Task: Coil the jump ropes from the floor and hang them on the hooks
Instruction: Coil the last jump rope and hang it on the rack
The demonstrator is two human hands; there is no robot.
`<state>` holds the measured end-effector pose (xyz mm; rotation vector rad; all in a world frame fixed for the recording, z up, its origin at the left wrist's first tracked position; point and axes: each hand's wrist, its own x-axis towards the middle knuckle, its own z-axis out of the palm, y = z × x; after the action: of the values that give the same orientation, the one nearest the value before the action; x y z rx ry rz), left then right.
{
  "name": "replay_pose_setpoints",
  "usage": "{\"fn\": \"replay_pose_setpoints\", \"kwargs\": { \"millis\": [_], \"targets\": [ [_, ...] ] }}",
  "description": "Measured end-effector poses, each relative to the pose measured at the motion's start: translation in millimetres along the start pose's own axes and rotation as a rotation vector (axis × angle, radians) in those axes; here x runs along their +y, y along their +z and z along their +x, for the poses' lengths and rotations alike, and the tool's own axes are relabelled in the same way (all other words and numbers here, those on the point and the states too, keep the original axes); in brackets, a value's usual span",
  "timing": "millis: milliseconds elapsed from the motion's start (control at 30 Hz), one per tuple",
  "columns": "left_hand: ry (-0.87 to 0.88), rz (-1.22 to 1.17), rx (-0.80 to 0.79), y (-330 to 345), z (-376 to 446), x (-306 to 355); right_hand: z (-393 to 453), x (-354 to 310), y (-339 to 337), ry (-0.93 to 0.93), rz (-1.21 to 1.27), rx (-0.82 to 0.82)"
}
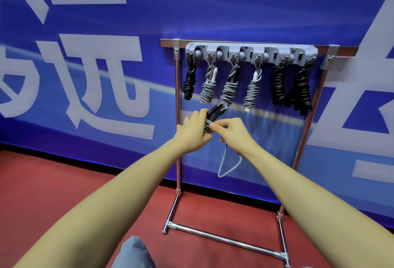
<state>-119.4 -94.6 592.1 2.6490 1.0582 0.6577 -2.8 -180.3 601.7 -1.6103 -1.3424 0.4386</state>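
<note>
Covering most of the grey rope (207, 124), both hands (195, 132) grip it.

Premises: indoor sports hall or gym. Evidence: red sports-type floor (64, 193) across the lower frame; large blue printed banner (213, 12) with white lettering along the wall; chrome freestanding rack (178, 118) at centre right carrying a grey hook rail (251, 53), with six coiled jump ropes (229, 85) hanging from it.
</note>
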Motion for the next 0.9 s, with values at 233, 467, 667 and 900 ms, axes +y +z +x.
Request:
{"fn": "replay_pose_setpoints", "kwargs": {
  "millis": [233,467,667,900],
  "targets": [
    [-0.099,0.409,0.092,-0.4,-6.1,-5.6,2.7,1.4,4.3,0.025,-0.191,-0.022],
    [-0.14,0.507,0.119,-7.1,0.8,-2.0,9.1,2.0,7.7,-0.025,-0.512,-0.077],
    [-0.115,0.49,0.141,-12.1,0.9,2.3,12.6,-2.8,5.6,0.111,-0.553,-0.163],
    [-0.137,0.122,0.204,-23.5,1.7,5.1,4.9,-8.5,-3.8,0.14,-0.31,-0.295]
  ]
}}
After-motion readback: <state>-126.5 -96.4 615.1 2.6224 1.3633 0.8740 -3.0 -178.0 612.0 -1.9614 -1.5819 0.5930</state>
